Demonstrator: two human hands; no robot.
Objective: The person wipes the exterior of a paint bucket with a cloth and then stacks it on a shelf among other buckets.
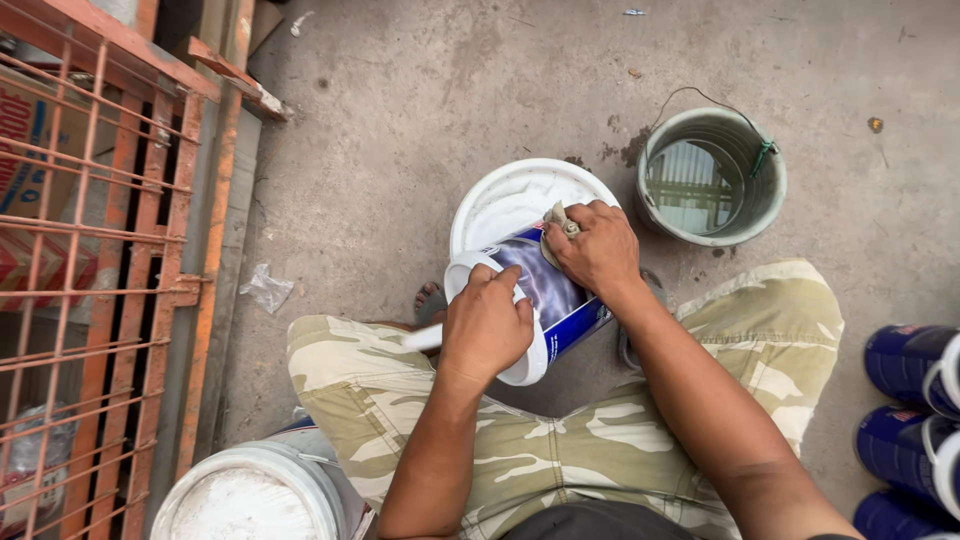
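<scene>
Blue-and-white paint can [545, 300] lies tilted between the person's knees; left hand [487, 325] closes its grip on the rim, right hand [597, 248] presses a rag [556, 222] against it, near a green bucket [712, 178] of water.

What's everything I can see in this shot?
Bucket: one, blue and white, tilted between the knees, held by both hands.
Rag: one, beige, under the right hand.
Lid: one, white, on the floor behind the bucket.
Pail: one, grey-green, holding water, upper right.
Tub: one, white, bottom left.
Cans: three, blue, right edge.
Rack: one, orange, left.
Left hand: on the bucket's rim.
Right hand: pressing the rag.
</scene>
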